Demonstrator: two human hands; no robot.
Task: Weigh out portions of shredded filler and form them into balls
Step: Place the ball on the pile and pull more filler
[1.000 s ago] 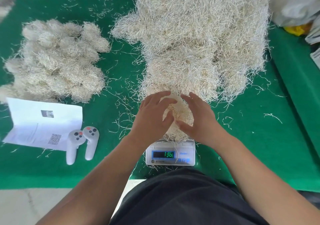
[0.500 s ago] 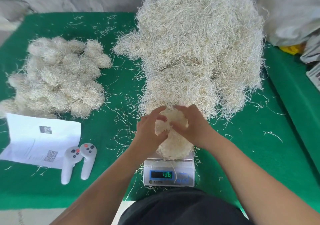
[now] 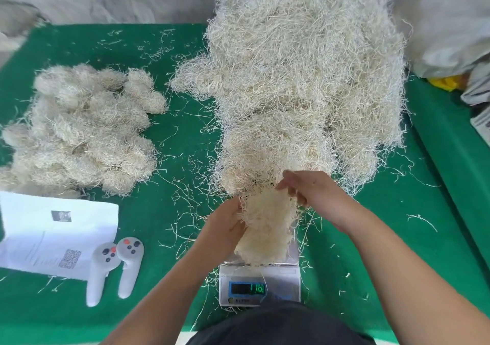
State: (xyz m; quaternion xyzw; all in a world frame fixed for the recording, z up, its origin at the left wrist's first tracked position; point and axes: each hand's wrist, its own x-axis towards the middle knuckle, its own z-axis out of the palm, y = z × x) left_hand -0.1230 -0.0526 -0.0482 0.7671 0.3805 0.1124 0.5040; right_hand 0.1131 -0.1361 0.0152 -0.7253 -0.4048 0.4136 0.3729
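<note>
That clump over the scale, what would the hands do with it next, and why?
Probably gather it in and start rolling it. Both the left hand and right hand hold the clump, its bottom end still touching the scale, whose display is lit, so weighing looks finished.

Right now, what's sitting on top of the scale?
A loose portion of shredded filler rests on the scale, with the left hand and right hand gripping its upper part. The filler covers most of the platform, so anything beneath it cannot be seen.
</note>
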